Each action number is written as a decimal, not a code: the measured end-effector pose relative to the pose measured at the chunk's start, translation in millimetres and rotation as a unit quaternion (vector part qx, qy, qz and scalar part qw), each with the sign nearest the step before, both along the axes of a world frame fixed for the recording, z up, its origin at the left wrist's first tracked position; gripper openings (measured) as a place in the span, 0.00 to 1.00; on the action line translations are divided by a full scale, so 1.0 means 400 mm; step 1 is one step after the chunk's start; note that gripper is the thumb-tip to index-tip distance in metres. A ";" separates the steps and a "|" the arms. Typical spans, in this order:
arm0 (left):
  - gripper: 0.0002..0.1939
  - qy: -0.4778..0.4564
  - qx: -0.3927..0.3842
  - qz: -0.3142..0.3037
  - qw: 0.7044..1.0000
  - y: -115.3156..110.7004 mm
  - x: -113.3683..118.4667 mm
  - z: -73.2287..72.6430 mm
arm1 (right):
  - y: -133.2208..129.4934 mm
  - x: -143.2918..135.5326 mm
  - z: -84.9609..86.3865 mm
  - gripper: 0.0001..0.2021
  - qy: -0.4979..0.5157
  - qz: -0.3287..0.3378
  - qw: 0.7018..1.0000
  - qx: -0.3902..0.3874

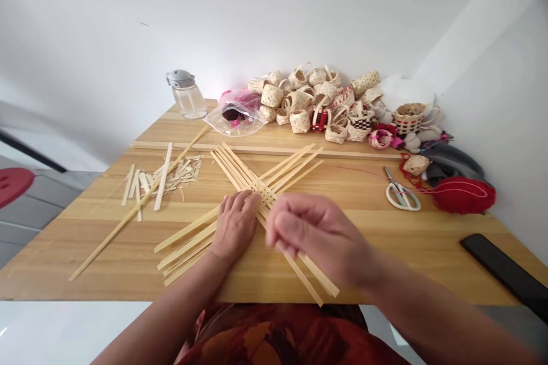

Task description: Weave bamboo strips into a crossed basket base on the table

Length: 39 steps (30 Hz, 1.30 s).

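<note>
Pale bamboo-like strips (265, 193) cross diagonally on the table, woven into a small lattice at their middle. Their loose ends fan out in four directions. My left hand (236, 221) lies flat over the lattice's left side, fingers stretched out and pressing on the strips. Over the lattice's right side is my right hand (314, 234), slightly blurred, with its fingers curled and the thumb bent against them. It covers part of the strips running toward the front edge. Whatever its fingers may hold is hidden.
Loose strips (163, 177), shavings (186, 174) and a long strip (124, 219) lie left. Behind stand a bottle (188, 97), a plastic bag (235, 120) and many small woven baskets (299, 120). Scissors (401, 194), red yarn (464, 195) and a black phone (500, 265) lie right.
</note>
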<state>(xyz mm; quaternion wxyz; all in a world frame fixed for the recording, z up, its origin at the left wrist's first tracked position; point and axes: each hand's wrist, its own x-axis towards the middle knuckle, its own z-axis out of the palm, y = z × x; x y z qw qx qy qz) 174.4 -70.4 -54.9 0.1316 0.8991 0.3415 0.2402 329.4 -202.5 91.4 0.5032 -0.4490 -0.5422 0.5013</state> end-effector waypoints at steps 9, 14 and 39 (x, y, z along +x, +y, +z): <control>0.23 0.023 0.058 -0.015 0.998 -0.018 0.003 0.018 | 0.121 0.144 -0.265 0.21 -0.171 -0.100 0.956 -0.218; 0.42 -0.043 -0.073 0.027 0.996 0.021 -0.034 0.039 | 0.139 0.132 -0.279 0.21 -0.124 -0.095 0.970 -0.186; 0.21 -0.116 -0.631 -0.075 0.763 0.060 -0.131 0.082 | 0.103 0.193 -0.264 0.14 -0.248 -0.152 0.944 -0.157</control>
